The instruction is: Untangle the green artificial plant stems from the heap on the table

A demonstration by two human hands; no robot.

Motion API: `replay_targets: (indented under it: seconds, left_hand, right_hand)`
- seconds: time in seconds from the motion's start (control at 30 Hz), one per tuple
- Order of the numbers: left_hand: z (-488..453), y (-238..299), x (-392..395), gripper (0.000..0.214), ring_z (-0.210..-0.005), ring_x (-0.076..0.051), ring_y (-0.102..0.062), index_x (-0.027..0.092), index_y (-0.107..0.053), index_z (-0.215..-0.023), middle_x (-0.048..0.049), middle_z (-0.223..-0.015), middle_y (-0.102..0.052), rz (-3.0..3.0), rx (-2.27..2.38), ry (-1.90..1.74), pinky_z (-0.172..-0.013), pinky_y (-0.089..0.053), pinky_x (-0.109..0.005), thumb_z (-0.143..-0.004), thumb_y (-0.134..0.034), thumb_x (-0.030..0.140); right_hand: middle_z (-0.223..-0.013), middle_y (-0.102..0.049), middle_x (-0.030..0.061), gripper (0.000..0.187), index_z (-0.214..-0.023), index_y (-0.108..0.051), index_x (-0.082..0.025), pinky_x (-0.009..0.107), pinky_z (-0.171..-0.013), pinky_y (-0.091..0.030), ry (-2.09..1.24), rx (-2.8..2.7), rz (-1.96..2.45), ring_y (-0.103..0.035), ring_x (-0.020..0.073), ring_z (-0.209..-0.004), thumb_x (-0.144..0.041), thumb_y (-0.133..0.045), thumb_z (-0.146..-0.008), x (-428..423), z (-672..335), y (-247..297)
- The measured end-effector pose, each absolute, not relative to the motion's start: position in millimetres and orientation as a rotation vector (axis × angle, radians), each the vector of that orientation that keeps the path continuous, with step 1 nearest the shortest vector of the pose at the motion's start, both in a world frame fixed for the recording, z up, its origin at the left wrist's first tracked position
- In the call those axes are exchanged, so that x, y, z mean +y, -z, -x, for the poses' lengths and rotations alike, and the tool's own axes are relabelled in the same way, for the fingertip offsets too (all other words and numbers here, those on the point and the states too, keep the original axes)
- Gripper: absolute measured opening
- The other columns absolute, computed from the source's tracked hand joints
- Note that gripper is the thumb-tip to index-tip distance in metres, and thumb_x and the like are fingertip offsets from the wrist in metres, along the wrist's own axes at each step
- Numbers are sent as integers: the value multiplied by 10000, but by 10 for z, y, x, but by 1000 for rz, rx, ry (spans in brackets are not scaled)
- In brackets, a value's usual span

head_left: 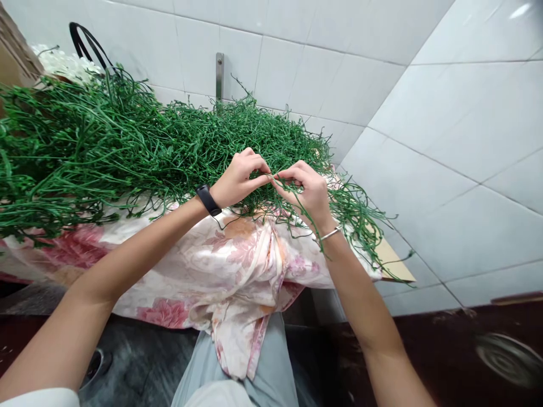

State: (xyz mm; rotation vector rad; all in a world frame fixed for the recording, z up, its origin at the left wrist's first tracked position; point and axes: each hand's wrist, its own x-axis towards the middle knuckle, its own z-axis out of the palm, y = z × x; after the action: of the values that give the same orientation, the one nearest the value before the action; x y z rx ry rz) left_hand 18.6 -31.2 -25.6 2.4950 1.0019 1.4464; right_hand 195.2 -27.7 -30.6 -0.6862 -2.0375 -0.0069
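My left hand (245,176), with a black band on its wrist, pinches the end of a thin green stem (303,210). Fingertips of my right hand (306,189) meet it there, closed on the same stem; a light bracelet circles that wrist. From the pinch the stem hangs down across the right palm toward the bracelet. Just behind both hands lies a large heap of green stems (169,147), tangled and branching, with small bud-like tips. What exactly sits between the fingertips is too small to make out.
A floral cloth (169,271) lies under the heap and drapes onto my lap. White flowers (70,65) and a black loop (87,42) stand at the back left. White tiled walls (322,73) close off the back and right. A metal bracket (219,76) is on the wall.
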Motion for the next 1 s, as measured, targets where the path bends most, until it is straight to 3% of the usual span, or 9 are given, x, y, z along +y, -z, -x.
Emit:
replay_targets:
  seconds: [0.2,0.37,0.53,0.63,0.73,0.83,1.0]
  left_hand:
    - [-188,220,-308,133,-631,-91,-463,131,-613,-661,2,-639,-573,-2032,862,-1357,-631,-366,-253,-701,-608,258]
    - [-169,225,-285,122,-662,-81,-537,130,-633,-686,2,-694,-613,-1780,604,-1265,-693,-412,-245,-685,-629,252]
    - [-178,261,-266,125,-677,-75,-541,137,-628,-696,5,-709,-607,-1753,536,-1286,-702,-423,-234,-688,-638,261]
    - [-185,255,-286,158,-671,-74,-528,137,-605,-721,2,-728,-583,-1792,578,-1349,-666,-421,-228,-694,-638,289]
    - [-178,231,-315,191,-670,-81,-507,138,-584,-726,-9,-729,-556,-1933,624,-1412,-639,-411,-234,-724,-611,327]
    - [-156,201,-339,195,-713,-104,-489,148,-568,-710,-18,-723,-549,-2151,665,-1494,-672,-403,-264,-752,-583,337]
    - [-126,153,-376,200,-732,-120,-463,163,-542,-699,-14,-700,-539,-2410,720,-1546,-717,-391,-300,-780,-544,345]
  right_hand:
    - [-721,-515,26,77,-804,-580,-188,310,-641,-418,525,-1949,622,-495,144,-727,-234,-519,-809,-360,-1906,334]
    - [-703,-527,20,174,-645,-497,-193,326,-636,-421,697,-1905,538,-480,131,-678,-237,-520,-811,-381,-1948,377]
    - [-724,-553,17,161,-644,-495,-199,310,-618,-424,753,-1924,465,-498,124,-678,-212,-545,-796,-380,-1973,396]
    - [-705,-539,13,108,-726,-533,-206,274,-569,-416,463,-1882,566,-487,110,-644,-291,-563,-786,-405,-1925,354]
    - [-680,-511,-3,224,-881,-566,-191,229,-510,-379,-33,-1890,676,-435,70,-561,-394,-510,-807,-414,-1884,309]
    - [-615,-462,-15,356,-810,-620,-177,211,-488,-339,-478,-1908,700,-390,52,-521,-457,-403,-842,-386,-1882,284]
    - [-595,-512,-15,280,-711,-649,-162,207,-521,-361,-974,-1825,651,-443,54,-547,-423,-560,-758,-363,-1903,259]
